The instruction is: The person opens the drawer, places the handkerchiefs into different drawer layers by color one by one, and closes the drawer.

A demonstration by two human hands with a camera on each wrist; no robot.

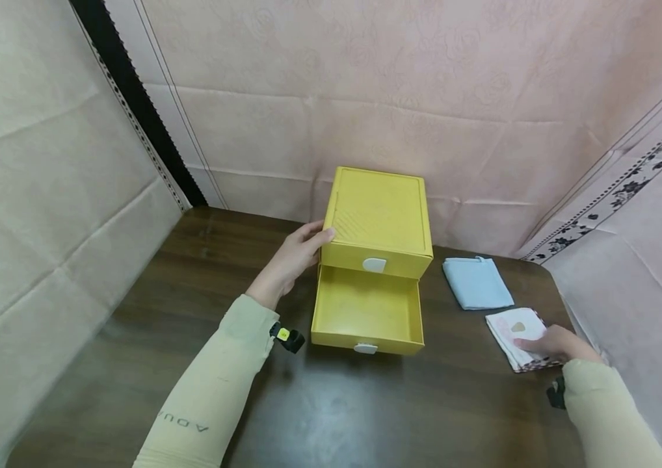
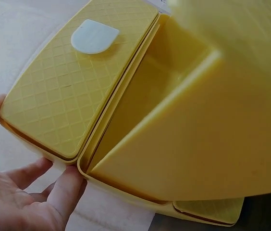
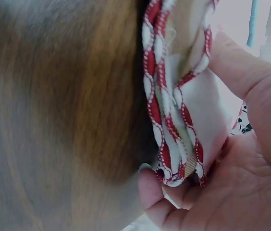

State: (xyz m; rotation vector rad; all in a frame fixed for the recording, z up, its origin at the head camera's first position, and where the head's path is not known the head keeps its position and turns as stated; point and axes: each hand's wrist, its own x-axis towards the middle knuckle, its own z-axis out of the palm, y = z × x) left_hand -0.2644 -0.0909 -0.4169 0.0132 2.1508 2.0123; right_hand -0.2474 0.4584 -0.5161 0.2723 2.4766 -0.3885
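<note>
A yellow drawer unit [image 1: 380,211] stands at the back of the table, its top drawer closed. The drawer [image 1: 366,309] below it is pulled out, with nothing inside. My left hand [image 1: 298,255] rests at the unit's left side, thumb at the top front corner and fingertips [image 2: 68,187] against the side wall. On the right, my right hand [image 1: 562,344] grips a folded white cloth [image 1: 512,331] by its near right corner, thumb on top and fingers at the lower edge. Red-and-white braided trim [image 3: 157,96] runs along the cloth's layered edges.
A folded light blue cloth [image 1: 477,284] lies just behind the white one, right of the drawer unit. Pale fabric [image 1: 366,117] hangs around the dark wooden table [image 1: 208,390] at the back and both sides.
</note>
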